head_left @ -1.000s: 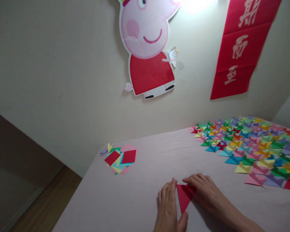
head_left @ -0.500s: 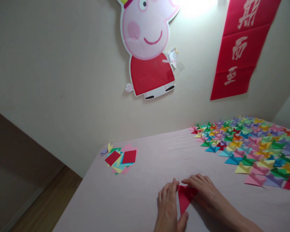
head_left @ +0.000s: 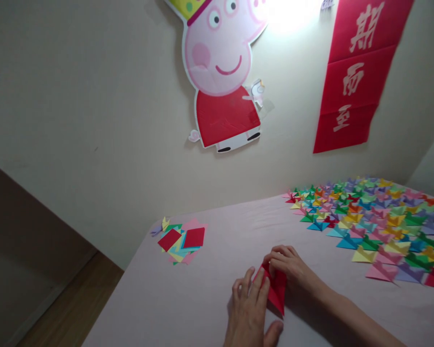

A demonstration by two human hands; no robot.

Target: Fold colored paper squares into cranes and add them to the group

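Observation:
A folded piece of red origami paper (head_left: 277,292) lies on the pale cloth-covered surface, one sharp corner pointing toward me. My left hand (head_left: 249,302) rests along its left side with fingers spread and fingertips on the paper; the thumb sits apart, below the near corner. On the far right side, my right hand (head_left: 292,271) is closed at the fingertips on the paper's upper part, partly lifting a layer. The fingers hide part of that fold.
Rows of folded paper cranes (head_left: 379,217) in many colours cover the right side. At the back left lies a loose pile of coloured paper sheets (head_left: 194,238), a few small folded pieces beside it. Behind stands a wall with a cartoon pig cutout (head_left: 227,115) and red banner (head_left: 354,91).
The red paper has turned, its near corner swinging right. My right hand has shifted up and left, with its fingers now on the fold; my left fingers have spread onto the paper.

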